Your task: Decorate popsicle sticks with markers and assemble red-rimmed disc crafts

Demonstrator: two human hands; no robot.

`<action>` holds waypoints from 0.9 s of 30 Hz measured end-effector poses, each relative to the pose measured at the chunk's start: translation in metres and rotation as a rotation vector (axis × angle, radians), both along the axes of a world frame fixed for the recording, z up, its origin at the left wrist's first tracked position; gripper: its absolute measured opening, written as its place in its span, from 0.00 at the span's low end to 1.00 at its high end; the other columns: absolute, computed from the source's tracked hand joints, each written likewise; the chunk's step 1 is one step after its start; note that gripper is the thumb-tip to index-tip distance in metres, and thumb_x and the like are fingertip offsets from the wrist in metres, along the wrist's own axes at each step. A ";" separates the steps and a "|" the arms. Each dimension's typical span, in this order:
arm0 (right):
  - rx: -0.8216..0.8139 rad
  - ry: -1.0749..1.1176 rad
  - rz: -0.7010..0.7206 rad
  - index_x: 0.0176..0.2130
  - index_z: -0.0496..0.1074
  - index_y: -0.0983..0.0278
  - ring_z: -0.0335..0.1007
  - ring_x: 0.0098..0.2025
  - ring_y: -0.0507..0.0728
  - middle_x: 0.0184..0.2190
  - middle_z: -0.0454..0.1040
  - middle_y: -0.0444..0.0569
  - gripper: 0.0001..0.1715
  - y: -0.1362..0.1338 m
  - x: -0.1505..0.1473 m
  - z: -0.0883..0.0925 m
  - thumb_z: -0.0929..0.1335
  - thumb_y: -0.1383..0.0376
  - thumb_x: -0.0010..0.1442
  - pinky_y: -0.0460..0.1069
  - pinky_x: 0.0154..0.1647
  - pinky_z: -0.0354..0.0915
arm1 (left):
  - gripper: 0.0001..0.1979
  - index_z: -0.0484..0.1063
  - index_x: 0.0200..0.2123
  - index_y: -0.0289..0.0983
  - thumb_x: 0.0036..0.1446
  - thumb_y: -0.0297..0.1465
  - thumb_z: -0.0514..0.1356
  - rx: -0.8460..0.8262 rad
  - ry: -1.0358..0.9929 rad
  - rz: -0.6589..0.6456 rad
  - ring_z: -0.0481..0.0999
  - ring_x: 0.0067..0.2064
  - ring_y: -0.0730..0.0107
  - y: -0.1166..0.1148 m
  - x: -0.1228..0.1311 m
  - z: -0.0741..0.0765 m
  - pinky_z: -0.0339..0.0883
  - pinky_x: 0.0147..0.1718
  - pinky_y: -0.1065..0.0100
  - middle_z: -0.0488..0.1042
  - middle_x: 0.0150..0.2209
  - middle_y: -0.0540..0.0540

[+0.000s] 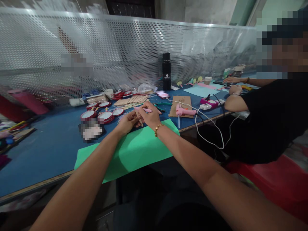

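Note:
My right hand [150, 115], with a gold bracelet at the wrist, is closed around a pink pen [146, 110]. Its tip end points toward my left hand [130, 122], whose fingers are pinched together. What those fingers hold is small and mostly hidden. Both hands meet just above the far edge of a green sheet [134, 147] that overhangs the table's front edge. Beyond them lie several wooden craft sticks [130, 101]. Left of my left hand are several round red-rimmed pieces [106, 116] with pale faces.
A pink glue gun [184, 110] rests on cardboard [183, 100] at right, beside looping white cable [216, 119]. A black bottle [166, 72] stands near the perforated metal screen [134, 41]. Another person in a black sleeve [271, 118] sits at right, hands on the table.

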State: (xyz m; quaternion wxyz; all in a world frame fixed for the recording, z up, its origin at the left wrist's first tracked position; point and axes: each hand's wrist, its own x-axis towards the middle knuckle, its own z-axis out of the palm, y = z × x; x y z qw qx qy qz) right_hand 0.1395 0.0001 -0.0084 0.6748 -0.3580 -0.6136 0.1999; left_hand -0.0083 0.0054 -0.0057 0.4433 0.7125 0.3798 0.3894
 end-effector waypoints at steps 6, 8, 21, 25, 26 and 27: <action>0.012 0.006 0.004 0.26 0.65 0.60 0.68 0.33 0.54 0.26 0.71 0.41 0.14 0.000 0.000 0.000 0.67 0.59 0.61 0.49 0.40 0.64 | 0.19 0.72 0.36 0.38 0.49 0.44 0.71 0.000 -0.001 -0.001 0.73 0.22 0.73 0.000 -0.001 0.000 0.65 0.22 0.72 0.75 0.23 0.53; 0.013 0.004 0.003 0.26 0.65 0.60 0.68 0.33 0.54 0.26 0.71 0.41 0.13 0.000 0.000 0.000 0.67 0.59 0.61 0.49 0.40 0.64 | 0.19 0.72 0.36 0.38 0.49 0.44 0.71 -0.002 0.000 0.000 0.73 0.22 0.73 0.000 -0.001 0.000 0.65 0.22 0.72 0.75 0.23 0.53; -0.032 0.000 -0.096 0.25 0.62 0.59 0.66 0.32 0.53 0.25 0.69 0.40 0.13 0.005 0.002 -0.003 0.65 0.62 0.60 0.48 0.38 0.62 | 0.22 0.70 0.34 0.38 0.48 0.48 0.70 0.001 -0.006 0.007 0.73 0.22 0.73 0.001 -0.001 -0.001 0.66 0.22 0.72 0.76 0.24 0.52; -0.015 -0.012 -0.065 0.25 0.63 0.59 0.67 0.32 0.53 0.25 0.70 0.40 0.13 0.004 0.000 -0.003 0.66 0.61 0.59 0.48 0.38 0.62 | 0.22 0.70 0.37 0.38 0.49 0.47 0.70 -0.002 -0.002 -0.001 0.74 0.23 0.72 0.000 -0.002 0.000 0.66 0.23 0.71 0.77 0.25 0.52; -0.010 -0.017 -0.056 0.25 0.63 0.59 0.67 0.31 0.53 0.25 0.70 0.40 0.13 0.003 0.000 -0.003 0.66 0.61 0.59 0.48 0.37 0.62 | 0.22 0.70 0.37 0.38 0.49 0.47 0.70 -0.002 -0.001 -0.004 0.74 0.23 0.72 0.000 -0.002 0.000 0.66 0.23 0.72 0.77 0.25 0.52; -0.007 -0.019 -0.051 0.24 0.64 0.59 0.66 0.31 0.53 0.25 0.70 0.39 0.13 0.003 0.000 -0.003 0.67 0.61 0.59 0.48 0.37 0.62 | 0.22 0.71 0.38 0.38 0.49 0.48 0.70 -0.002 -0.001 -0.006 0.74 0.23 0.73 0.000 -0.002 0.000 0.66 0.22 0.72 0.77 0.24 0.52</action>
